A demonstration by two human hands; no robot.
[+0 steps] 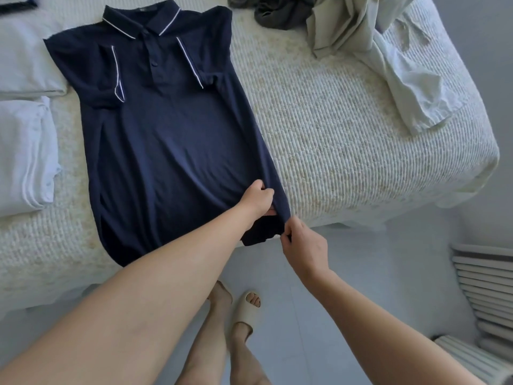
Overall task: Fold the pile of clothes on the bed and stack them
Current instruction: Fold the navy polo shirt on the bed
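Polo shirt [166, 140]: navy knit with white piping, spread face-up on the bed [347, 151], reaching away from your hands.
Left hand [256, 200]: your fingers curl round the shirt's right side edge near the hem.
Right hand [304, 250]: just beside the left, you pinch the hem corner hanging off the mattress edge.
Open room: bare ribbed cover beyond your right hand.
Unfolded pile [361, 37]: crumpled pale and grey cloth, well beyond your hands.
Folded stack [25, 154]: flat white squares, left of your left hand.
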